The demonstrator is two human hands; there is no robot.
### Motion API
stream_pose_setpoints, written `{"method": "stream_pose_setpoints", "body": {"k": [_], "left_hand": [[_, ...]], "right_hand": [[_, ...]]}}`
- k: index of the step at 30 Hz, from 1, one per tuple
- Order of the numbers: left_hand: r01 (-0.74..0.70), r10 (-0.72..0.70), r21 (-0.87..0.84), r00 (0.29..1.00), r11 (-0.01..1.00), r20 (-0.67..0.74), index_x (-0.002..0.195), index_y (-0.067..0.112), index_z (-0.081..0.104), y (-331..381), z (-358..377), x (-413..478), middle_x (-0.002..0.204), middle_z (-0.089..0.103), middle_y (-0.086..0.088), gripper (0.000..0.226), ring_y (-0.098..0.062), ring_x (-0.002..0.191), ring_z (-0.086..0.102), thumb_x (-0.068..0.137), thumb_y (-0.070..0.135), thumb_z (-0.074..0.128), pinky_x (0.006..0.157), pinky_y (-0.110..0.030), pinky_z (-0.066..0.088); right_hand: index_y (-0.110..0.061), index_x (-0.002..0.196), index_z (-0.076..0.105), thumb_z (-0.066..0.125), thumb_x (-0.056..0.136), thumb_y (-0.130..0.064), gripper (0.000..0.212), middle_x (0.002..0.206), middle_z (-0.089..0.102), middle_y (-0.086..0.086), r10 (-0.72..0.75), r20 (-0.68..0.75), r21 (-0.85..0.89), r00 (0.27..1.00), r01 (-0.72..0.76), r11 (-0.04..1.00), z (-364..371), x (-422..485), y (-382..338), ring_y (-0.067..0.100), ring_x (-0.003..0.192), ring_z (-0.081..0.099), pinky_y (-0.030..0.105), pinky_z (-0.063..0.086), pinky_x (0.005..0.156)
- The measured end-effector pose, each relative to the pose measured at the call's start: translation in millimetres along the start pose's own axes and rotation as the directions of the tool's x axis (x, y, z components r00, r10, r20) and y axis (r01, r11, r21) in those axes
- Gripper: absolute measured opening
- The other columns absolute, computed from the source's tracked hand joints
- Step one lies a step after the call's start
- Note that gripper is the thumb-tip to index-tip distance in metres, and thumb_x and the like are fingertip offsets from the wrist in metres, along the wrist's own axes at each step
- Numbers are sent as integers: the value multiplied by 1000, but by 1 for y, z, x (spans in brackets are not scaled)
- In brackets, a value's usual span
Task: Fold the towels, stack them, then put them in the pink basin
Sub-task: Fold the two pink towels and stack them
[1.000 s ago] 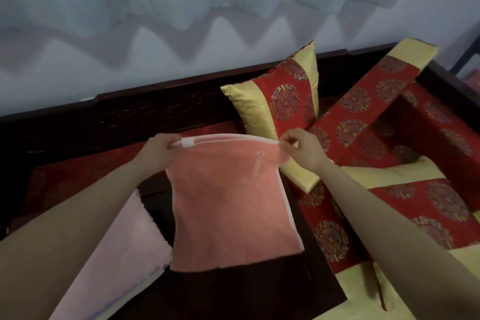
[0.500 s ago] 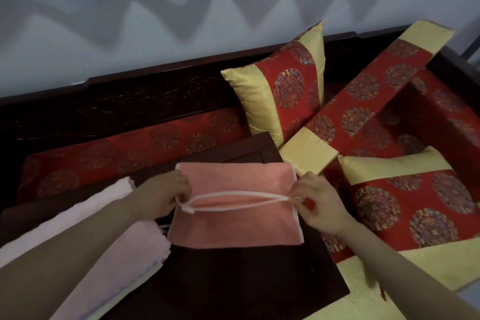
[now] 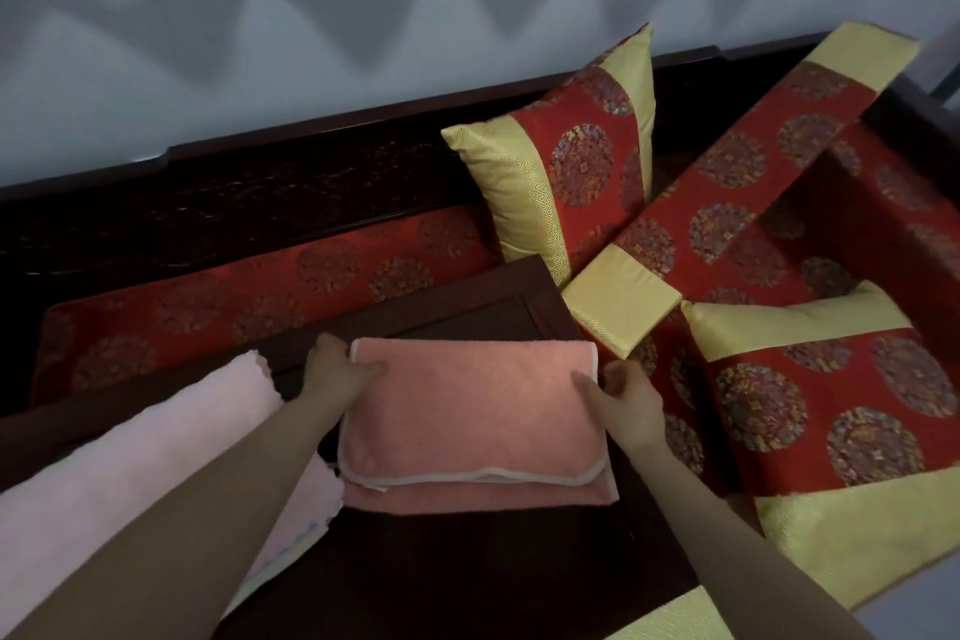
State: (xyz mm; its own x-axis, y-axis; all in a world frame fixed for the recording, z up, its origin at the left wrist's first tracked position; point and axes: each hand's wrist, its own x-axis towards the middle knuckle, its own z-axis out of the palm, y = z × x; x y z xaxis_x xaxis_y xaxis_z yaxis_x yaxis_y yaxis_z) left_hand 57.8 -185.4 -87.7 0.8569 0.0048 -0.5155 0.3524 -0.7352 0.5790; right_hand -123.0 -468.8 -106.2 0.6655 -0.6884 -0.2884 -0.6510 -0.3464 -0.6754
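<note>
Far left, a pale pink towel (image 3: pixel 130 442) lies along the dark wooden table (image 3: pixel 467 566), partly under the forearm. The left hand (image 3: pixel 337 372) pinches the far left corner of the salmon towel (image 3: pixel 467 416), thumb on top. That towel lies folded on the table, white trim nearest. The right hand (image 3: pixel 628 395) grips its right edge, fingers curled. Red-and-gold cushions (image 3: pixel 571 172) sit beyond.
</note>
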Motion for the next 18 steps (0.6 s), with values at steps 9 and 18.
{"method": "stream_pose_setpoints", "body": {"k": [9,18], "left_hand": [[201,-219,102,952,974,214,124,-1,55,-10,21,-14,125,59,-20,71,-36,111,58,66,29,82,91,-42,51],[-722,636,338,691,603,343,121,17,55,-45,26,-65,126,53,-7,61,-26,114,51,69,47,61,95,-44,46]], "right_hand": [[-15,90,64,69,70,-53,44,92,63,3,168,96,-285,981,-135,949,18,-6,-2,26,93,61,43,52,81],[-35,106,58,65,75,-57,38,109,54,-13,-611,205,-360,765,639,679,11,-53,16,9,103,47,29,42,79]]}}
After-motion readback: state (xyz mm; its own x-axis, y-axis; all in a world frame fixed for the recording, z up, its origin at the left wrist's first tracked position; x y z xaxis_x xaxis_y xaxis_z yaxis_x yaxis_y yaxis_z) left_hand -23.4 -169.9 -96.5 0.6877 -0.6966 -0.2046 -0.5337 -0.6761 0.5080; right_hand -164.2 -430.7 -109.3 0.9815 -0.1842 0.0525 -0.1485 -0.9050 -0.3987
